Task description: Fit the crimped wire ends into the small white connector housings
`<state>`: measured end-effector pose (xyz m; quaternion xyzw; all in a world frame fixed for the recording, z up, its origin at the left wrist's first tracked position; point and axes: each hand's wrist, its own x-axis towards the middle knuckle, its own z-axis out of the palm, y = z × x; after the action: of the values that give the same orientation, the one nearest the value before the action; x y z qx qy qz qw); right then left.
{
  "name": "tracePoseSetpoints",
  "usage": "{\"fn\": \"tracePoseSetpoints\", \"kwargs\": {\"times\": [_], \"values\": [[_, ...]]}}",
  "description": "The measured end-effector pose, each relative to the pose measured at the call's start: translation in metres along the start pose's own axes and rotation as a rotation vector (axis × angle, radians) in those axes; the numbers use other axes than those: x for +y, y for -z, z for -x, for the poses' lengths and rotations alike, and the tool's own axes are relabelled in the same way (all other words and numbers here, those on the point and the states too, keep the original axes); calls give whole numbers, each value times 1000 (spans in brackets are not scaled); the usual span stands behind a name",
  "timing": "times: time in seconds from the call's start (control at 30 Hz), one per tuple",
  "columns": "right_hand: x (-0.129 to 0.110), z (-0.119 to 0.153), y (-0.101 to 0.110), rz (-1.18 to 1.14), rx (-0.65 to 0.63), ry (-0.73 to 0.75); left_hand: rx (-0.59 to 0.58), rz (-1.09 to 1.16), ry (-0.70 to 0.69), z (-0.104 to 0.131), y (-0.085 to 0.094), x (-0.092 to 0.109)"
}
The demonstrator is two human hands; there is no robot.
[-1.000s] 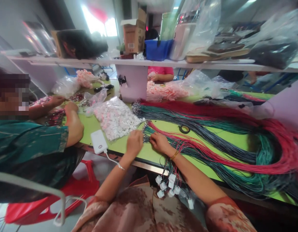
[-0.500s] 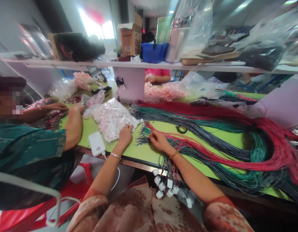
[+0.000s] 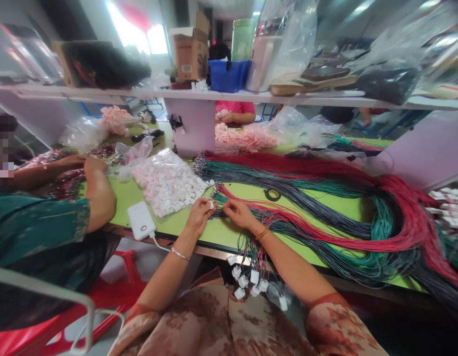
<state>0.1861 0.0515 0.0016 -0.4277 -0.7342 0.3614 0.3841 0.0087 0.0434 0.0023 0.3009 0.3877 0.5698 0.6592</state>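
My left hand (image 3: 200,215) pinches a small white connector housing (image 3: 211,204) over the table's near edge. Close to its right, my right hand (image 3: 239,213) is closed, thumb and fingertips together at the tips of the wires; it seems to pinch a thin wire, too fine to make out clearly. Beneath and beside the hands lie red wires (image 3: 281,220) and dark green and black wires (image 3: 299,247), their metal-tipped ends toward my left hand. A clear bag of white connector housings (image 3: 169,183) lies just beyond my left hand. Finished-looking wires with white connectors (image 3: 247,279) hang over the edge.
A white power bank (image 3: 141,220) with a cable lies at left. Black tape (image 3: 272,194) sits among the wire bundles. A co-worker's arm (image 3: 99,190) rests on the table at left. A shelf (image 3: 229,97) carrying a blue bin (image 3: 229,75) crosses behind.
My left hand has come away from the bag's edge toward my right hand, now with a white connector housing in its fingers. The whole view has shifted slightly.
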Motion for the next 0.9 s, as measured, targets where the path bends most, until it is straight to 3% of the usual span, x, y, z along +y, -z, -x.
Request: {"fn": "tracePoseSetpoints", "kwargs": {"times": [0.2, 0.4, 0.9], "values": [[-1, 2, -1, 72, -42, 10, -45, 53, 76, 0, -5, -9], [-3, 2, -2, 128, -27, 9, -12, 127, 103, -2, -4, -14], [-6, 3, 0, 269, -27, 57, -23, -69, -17, 7, -1, -21]]}}
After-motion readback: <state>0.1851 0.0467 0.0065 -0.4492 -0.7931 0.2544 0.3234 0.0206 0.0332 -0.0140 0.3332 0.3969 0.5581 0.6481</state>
